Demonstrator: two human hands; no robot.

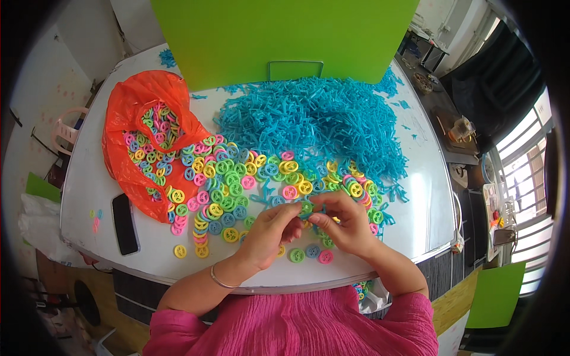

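My left hand pinches a small green plastic wheel between thumb and fingers, above the near middle of the table. Close against it, my right hand is closed on a small blue plastic piece, mostly hidden by the fingers, at the wheel's edge. Loose wheels in green, yellow, pink and blue lie around both hands, some in overlapping rows. Behind them spreads a large heap of blue plastic pieces. Below my hands, a pink wheel lies near the table's front edge.
An open red plastic bag spills more wheels at the left. A black phone lies in front of it. A tall green board stands at the back of the white table. More wheels show below the front edge.
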